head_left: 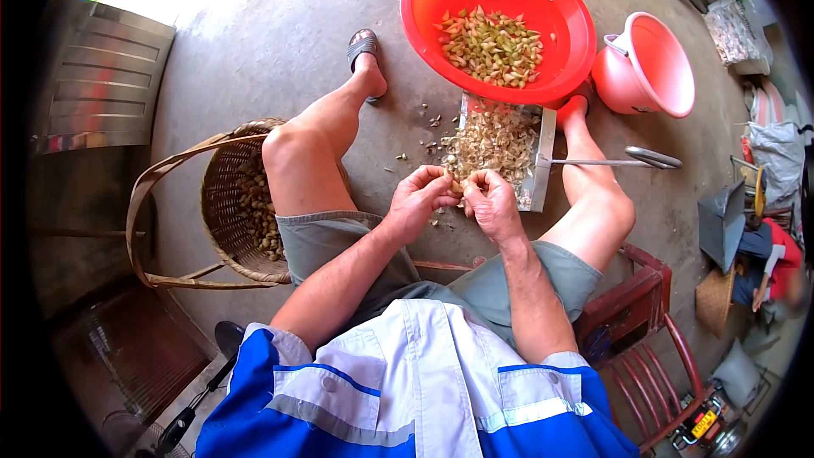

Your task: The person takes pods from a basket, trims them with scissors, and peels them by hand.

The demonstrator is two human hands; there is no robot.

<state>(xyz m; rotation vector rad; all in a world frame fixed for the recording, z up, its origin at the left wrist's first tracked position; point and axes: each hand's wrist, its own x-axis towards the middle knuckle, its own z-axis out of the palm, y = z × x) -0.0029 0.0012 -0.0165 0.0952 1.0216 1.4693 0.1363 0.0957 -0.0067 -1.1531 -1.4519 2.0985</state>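
Both hands meet at the centre, fingertips pinched together above the dustpan. My left hand [420,201] and my right hand [494,208] hold a small pale brown piece [459,187] between them; its exact shape is mostly hidden by the fingers. Beneath and beyond them, a metal dustpan [543,148] holds a heap of dry, papery peelings [492,140]. Farther out stands a large red basin [560,8] with many small greenish and pinkish bulb-like pieces [496,44]. Beside my left knee is a woven basket [219,203] with many brownish pieces [257,203] inside.
A pink bucket [627,85] stands right of the basin. The dustpan's metal handle [593,161] reaches past my right leg. A reddish wooden chair [649,297] is at the lower right. Another person in red [784,263] is at the far right. Scraps [435,120] lie on the floor.
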